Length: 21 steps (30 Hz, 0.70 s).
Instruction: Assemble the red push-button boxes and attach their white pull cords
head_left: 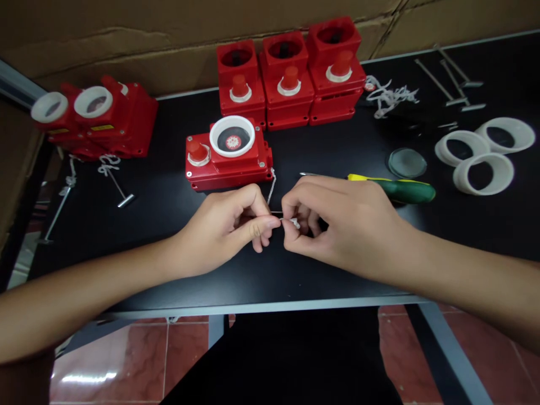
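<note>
My left hand (223,233) is closed in a pinch, thumb against fingers, on a white cord (272,187). The cord hangs from the right side of a red box (230,175) with a white ring (214,139) and a red knob. Opposite it, fingertips almost touching, my right hand (343,216) pinches the same cord, and a bit of it shows between the fingers. A thin, straight, rod-like piece (276,212) spans the small gap between the hands; its ends are hidden. Under the right hand lies a green and yellow screwdriver (415,191).
Several red boxes (289,101) stand along the cardboard at the back. Two more boxes (137,121) with cords and small metal hammers (125,201) are at left. To the right lie white rings (485,174), glass discs (407,162), loose cords (390,97) and metal hammers (472,107).
</note>
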Available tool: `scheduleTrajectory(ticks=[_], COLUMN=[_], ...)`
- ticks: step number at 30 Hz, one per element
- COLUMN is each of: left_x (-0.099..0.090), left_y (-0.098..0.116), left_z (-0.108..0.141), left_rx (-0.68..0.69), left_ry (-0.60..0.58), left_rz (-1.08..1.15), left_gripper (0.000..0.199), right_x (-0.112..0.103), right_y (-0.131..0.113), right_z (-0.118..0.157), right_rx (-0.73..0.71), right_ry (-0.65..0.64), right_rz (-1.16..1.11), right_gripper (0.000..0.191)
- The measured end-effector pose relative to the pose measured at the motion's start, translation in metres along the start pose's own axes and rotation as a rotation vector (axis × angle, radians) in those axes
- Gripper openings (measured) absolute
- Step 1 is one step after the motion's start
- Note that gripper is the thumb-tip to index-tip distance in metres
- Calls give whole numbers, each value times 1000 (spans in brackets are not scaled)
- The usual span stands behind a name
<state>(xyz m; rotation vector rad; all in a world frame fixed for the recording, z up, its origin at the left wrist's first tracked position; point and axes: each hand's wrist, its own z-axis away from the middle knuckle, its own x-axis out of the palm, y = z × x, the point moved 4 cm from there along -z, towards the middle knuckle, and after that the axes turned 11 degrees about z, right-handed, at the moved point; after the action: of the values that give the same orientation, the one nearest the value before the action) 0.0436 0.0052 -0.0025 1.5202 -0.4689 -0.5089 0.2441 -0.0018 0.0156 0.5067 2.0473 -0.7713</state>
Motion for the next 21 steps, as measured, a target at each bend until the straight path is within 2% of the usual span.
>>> scheduleTrajectory(ticks=[4,14,21], left_x=[-1,-1,-1], left_y=[0,3,6], left_z=[2,1,1], left_rx=[18,11,38], left_ry=[-15,-32,-48], left_rz=[-11,-45,-85], left_gripper=[22,23,21], right_x=[-1,-6,-13], right_y=[1,3,6], right_z=[1,2,2], right_rx=[-21,3,-9], right_ry=[-13,-98,-88], right_rz=[12,-42,-72], right_gripper=[15,14,18])
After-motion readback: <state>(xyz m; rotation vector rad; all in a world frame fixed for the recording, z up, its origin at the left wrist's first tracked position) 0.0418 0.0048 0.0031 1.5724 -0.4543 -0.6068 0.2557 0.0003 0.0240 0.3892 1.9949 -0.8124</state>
